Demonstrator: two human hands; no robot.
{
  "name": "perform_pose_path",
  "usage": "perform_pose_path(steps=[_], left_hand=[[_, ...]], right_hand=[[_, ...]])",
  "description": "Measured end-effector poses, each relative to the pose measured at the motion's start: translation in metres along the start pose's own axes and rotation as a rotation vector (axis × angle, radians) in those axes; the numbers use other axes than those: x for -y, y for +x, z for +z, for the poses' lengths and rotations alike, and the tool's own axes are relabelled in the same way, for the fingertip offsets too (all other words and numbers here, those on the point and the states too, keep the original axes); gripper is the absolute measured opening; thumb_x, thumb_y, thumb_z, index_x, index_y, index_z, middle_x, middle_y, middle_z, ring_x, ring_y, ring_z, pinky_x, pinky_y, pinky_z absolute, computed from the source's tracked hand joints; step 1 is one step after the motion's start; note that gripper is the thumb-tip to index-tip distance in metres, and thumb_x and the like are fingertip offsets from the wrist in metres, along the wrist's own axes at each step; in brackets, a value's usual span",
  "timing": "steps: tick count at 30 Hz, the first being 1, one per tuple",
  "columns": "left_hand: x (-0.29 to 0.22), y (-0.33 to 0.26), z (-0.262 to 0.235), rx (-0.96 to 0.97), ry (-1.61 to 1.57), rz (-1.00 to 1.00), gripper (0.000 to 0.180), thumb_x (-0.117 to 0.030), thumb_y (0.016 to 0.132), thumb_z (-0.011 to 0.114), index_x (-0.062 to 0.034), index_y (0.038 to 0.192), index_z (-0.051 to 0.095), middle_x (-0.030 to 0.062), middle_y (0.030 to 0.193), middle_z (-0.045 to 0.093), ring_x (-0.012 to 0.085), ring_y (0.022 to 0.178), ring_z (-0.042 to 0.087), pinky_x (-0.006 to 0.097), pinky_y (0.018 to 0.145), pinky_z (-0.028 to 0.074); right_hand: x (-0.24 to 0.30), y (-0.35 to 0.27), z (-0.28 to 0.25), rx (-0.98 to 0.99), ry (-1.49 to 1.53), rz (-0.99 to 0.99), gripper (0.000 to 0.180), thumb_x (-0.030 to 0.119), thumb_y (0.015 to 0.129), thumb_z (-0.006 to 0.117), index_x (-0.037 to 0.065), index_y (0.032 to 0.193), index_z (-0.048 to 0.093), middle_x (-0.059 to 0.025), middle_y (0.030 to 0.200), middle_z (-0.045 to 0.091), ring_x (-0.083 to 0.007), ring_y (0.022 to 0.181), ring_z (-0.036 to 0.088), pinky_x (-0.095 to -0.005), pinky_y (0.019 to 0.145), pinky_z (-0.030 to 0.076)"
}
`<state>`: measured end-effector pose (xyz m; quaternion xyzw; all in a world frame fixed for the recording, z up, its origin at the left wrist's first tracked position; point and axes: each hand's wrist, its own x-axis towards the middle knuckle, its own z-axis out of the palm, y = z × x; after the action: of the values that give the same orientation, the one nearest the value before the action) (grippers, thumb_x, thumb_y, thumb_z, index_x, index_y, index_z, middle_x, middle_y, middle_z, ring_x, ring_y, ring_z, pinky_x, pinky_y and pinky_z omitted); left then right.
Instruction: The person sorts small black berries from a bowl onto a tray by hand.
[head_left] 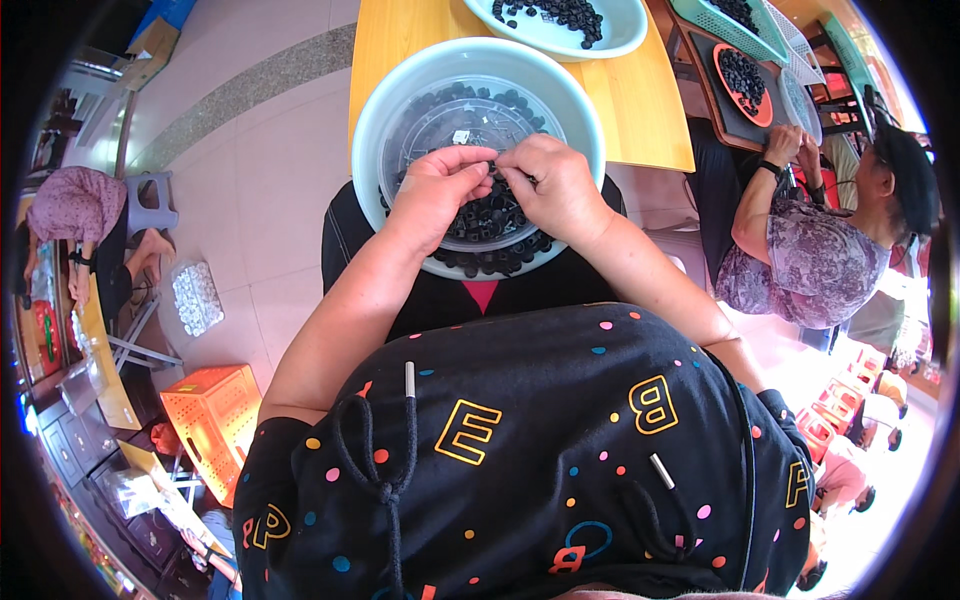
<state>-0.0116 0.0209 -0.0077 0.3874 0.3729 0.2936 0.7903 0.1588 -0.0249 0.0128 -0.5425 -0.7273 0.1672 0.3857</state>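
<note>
Room: pale tiled floor (250, 250) stretches left of my large light-blue basin (599, 130).
Left hand: my left hand (438, 192) is above the basin, thumb and forefinger pinched on a small dark piece (493, 168).
Right hand: my right hand (556, 188) meets it over the basin's middle, fingertips closed on that same piece, which they mostly hide.
Clear tray: a round clear tray (432, 118) sits inside the basin, below my hands, with a small white square (461, 137) on it.
Black parts: many small black parts (490, 218) lie heaped in the basin's near half.
Table: the yellow wooden table (645, 125) runs beyond the basin, bearing a second basin (636, 42) with more black pieces.
Co-worker: a person in a patterned top (805, 262) sits right of the basin, near an orange bowl (721, 62) of black pieces.
Crate: an orange crate (210, 412) stands left of the basin, nearer me.
</note>
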Motion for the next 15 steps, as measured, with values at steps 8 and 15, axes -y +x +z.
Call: perform_pose_path(steps=[8,15], left_hand=[[0.000,-0.005,0.009,-0.040,0.265,0.060,0.022,-0.008,0.089,0.056,0.0000,0.109,0.063,0.0040,0.091,0.065,0.0095,0.080,0.058,0.023,0.076,0.048],[0.006,-0.002,0.006,-0.040,-0.156,-0.058,0.022,-0.007,0.090,0.055,0.0022,0.109,0.061,0.0069,0.097,0.064,0.0125,0.087,0.059,0.026,0.081,0.049]], right_hand=[[0.003,-0.001,0.000,0.069,-0.110,-0.031,0.002,0.003,0.075,0.062,0.002,0.077,0.062,-0.0145,0.075,0.061,-0.0336,0.076,0.059,-0.0402,0.070,0.048],[0.006,-0.002,0.005,-0.085,0.122,0.054,0.011,-0.003,0.075,0.064,0.002,0.084,0.066,-0.0126,0.076,0.064,-0.0297,0.072,0.061,-0.0353,0.065,0.050]])
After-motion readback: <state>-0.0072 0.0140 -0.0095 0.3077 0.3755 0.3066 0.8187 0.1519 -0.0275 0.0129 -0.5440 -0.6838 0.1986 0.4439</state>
